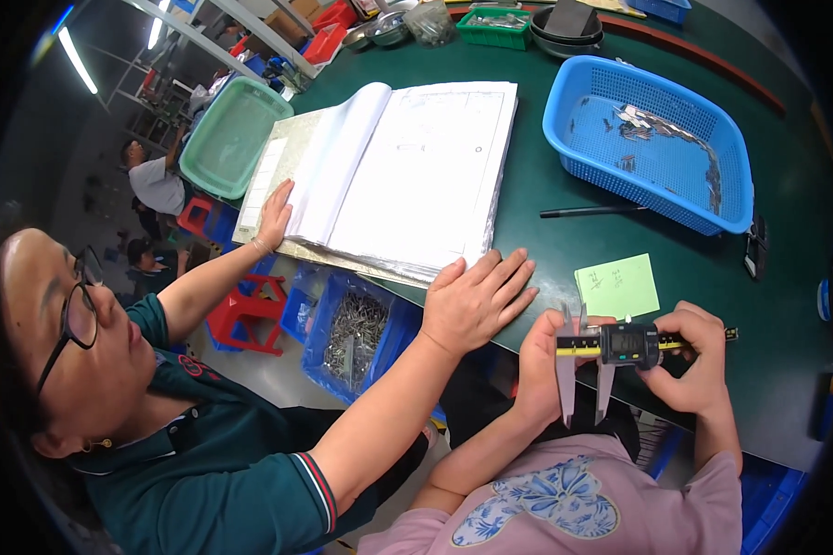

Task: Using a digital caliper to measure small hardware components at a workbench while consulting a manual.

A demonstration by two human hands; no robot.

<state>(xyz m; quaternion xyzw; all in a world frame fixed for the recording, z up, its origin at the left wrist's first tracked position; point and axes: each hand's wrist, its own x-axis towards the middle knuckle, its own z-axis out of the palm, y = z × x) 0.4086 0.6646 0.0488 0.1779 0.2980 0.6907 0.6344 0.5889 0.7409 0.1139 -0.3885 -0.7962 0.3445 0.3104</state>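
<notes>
A digital caliper (631, 343) with a dark display housing and a yellow-edged scale is held level in front of my chest. Its two long steel jaws point toward me with a gap between them; I see no part clamped there. My left hand (537, 365) grips the caliper's fixed-jaw end. At the other end, my right hand (696, 356) is closed around the beam and slider, thumb below the housing. Just beyond the caliper lies a green sticky note (634, 285) with handwriting on the dark green table (713, 277).
A co-worker at my left rests one hand (472, 301) and the other (276, 217) on a thick drawing binder (426, 166). Beyond the note are a black pen (592, 212) and a blue basket (652, 196) of small metal parts. A blue bin (317, 356) of metal pieces stands below the table edge.
</notes>
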